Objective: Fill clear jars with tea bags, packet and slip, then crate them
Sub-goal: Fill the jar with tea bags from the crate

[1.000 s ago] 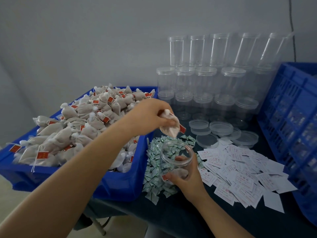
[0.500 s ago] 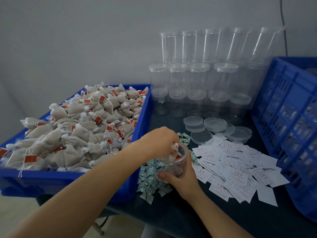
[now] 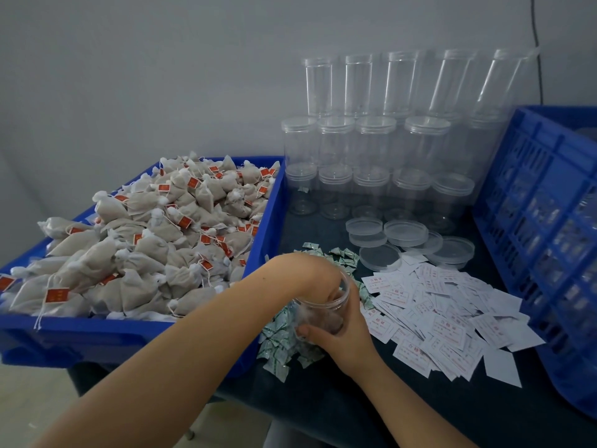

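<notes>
Dark tabletop point(image 3: 323, 412) beneath grey wall point(image 3: 161, 76); right hand point(image 3: 342, 337) grips jar point(image 3: 323, 313), left hand point(image 3: 307, 273) fingers hidden inside.

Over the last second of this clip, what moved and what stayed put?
The left hand carried a tea bag from above the jar down into its mouth; its fingers now reach inside. Whether it has let go cannot be told. The right hand has kept gripping the jar over the packets. Slips and lids unchanged.

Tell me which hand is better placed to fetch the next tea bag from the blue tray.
Probably the left hand: it is beside the blue plastic tray, fingers dipped in the clear plastic jar. The right hand grips that jar.
</notes>
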A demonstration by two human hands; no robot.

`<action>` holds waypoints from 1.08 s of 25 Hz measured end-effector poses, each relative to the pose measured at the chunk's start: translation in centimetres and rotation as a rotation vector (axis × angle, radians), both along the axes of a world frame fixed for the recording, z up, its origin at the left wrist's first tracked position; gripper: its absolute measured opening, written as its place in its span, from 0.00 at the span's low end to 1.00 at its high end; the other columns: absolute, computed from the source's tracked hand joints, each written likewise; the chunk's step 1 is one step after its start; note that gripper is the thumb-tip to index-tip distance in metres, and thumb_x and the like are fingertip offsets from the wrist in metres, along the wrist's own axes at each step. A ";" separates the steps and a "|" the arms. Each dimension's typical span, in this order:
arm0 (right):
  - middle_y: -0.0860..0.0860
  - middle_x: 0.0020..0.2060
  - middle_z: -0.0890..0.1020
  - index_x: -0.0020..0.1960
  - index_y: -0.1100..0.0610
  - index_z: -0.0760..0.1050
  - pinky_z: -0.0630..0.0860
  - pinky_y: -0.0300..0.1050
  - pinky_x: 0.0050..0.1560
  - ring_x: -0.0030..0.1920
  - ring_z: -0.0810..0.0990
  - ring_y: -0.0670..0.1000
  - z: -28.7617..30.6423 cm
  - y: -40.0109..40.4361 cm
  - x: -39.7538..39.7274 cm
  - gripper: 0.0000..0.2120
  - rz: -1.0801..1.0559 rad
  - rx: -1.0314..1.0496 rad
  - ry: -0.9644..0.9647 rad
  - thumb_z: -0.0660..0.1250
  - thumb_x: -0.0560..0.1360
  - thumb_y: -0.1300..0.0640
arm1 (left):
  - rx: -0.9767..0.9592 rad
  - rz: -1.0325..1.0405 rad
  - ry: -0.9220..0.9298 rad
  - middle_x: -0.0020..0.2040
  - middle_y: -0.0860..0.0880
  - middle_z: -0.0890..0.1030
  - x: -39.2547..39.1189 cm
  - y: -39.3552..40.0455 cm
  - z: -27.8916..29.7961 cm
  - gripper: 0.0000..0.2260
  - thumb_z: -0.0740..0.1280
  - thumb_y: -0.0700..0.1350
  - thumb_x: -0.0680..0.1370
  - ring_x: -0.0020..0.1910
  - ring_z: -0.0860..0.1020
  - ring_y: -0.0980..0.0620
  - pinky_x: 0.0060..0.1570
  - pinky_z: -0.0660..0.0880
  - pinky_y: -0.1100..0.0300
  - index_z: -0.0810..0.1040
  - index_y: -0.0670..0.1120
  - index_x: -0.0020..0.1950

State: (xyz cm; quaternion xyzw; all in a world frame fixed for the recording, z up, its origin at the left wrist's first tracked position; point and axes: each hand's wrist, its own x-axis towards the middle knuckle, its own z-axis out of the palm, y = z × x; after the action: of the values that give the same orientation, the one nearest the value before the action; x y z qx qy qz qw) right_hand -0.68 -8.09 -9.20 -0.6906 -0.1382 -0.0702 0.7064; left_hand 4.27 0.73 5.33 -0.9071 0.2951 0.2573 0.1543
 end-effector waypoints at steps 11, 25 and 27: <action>0.37 0.62 0.78 0.67 0.26 0.61 0.77 0.34 0.55 0.62 0.78 0.42 0.3 0.0 -0.1 0.45 0.006 0.020 0.021 0.83 0.59 0.41 | -0.270 0.037 0.074 0.36 0.52 0.76 -0.4 0.7 2.2 0.10 0.59 0.47 0.80 0.35 0.72 0.54 0.39 0.68 0.61 0.76 0.46 0.42; 0.46 0.61 0.74 0.65 0.25 0.60 0.78 0.30 0.42 0.54 0.79 0.35 -0.3 -0.4 -0.3 0.44 -0.001 -0.034 0.027 0.80 0.61 0.51 | -0.069 0.653 -0.540 0.62 0.46 0.72 0.0 18.3 -1.9 0.19 0.65 0.55 0.75 0.59 0.72 0.45 0.55 0.74 0.50 0.74 0.47 0.62; 0.47 0.60 0.74 0.67 0.28 0.59 0.78 0.30 0.42 0.54 0.79 0.34 -0.4 -0.4 -0.2 0.44 -0.002 -0.034 0.031 0.79 0.61 0.52 | -0.111 0.696 -0.617 0.61 0.46 0.71 0.0 18.3 -2.5 0.15 0.66 0.50 0.76 0.59 0.72 0.44 0.54 0.75 0.50 0.75 0.46 0.60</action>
State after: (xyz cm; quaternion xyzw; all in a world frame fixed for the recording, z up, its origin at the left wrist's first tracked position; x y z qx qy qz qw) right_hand -0.92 -8.46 -9.56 -0.7036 -0.1280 -0.0578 0.6966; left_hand 4.22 19.06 2.82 -0.9932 -0.0732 -0.0041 0.0907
